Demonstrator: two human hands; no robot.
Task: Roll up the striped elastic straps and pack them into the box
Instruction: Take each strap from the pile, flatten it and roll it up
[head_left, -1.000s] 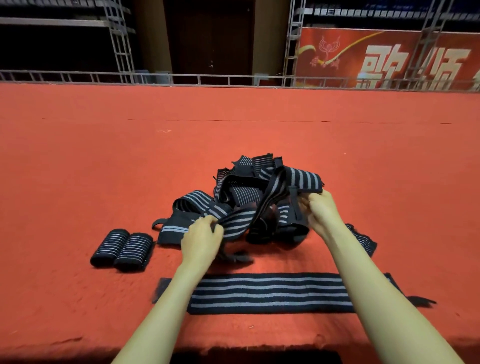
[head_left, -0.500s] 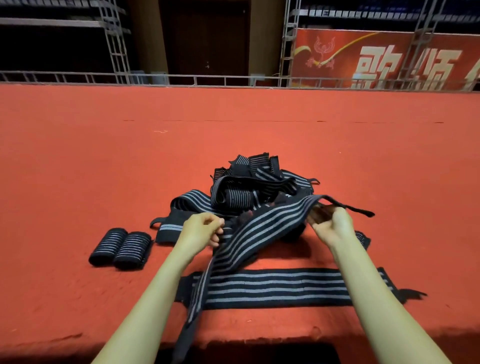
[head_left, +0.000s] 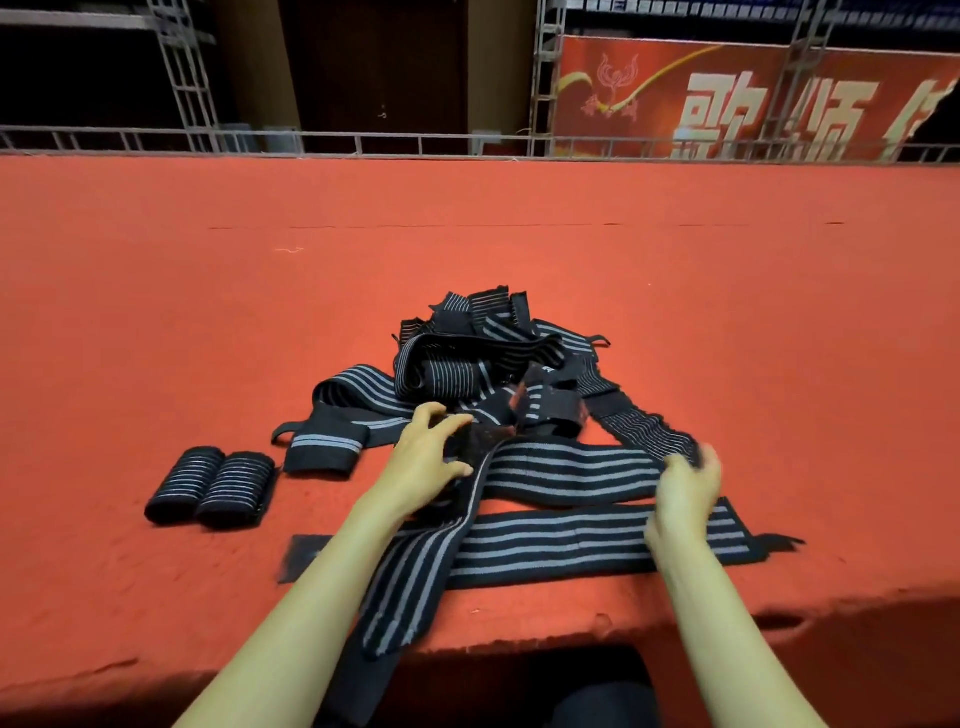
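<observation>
two rolled straps (head_left: 210, 488) are lying side by side on the red surface (head_left: 675, 291); left hand (head_left: 431, 460) is gripping a loose strap (head_left: 571, 467) beside the tangled pile (head_left: 483, 364), its tail hanging over the near edge; right hand (head_left: 685, 488) is blurring at the far end, grip unclear

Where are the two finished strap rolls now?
In the head view, the two rolls lie side by side on the red cloth, left of the strap pile and left hand.
</observation>
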